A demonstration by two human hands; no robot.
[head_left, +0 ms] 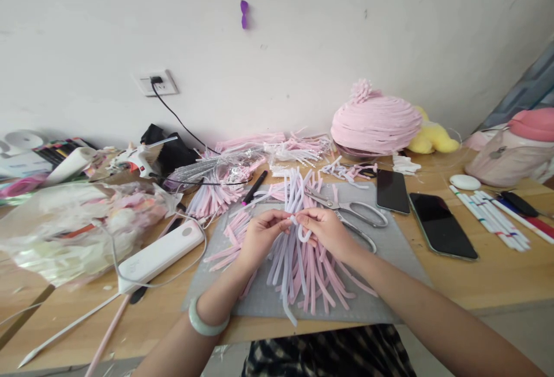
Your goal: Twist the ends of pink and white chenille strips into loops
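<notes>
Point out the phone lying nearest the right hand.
The phone beside the silver scissors, nearest the right hand; the other phone lies farther right, next to the white markers.

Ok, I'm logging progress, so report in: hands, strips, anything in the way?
Left hand and right hand pinching a pale strip. Pink and lavender strips fanned over mat. Nearest clutter: scissors, by right hand.

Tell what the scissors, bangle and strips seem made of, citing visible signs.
Scissors: likely polished metal, by their silvery glints.
Bangle: perhaps jade, glass or plastic; smooth, pale green sheen.
Strips: probably fuzzy fibre, matt, by their soft edges.
</notes>
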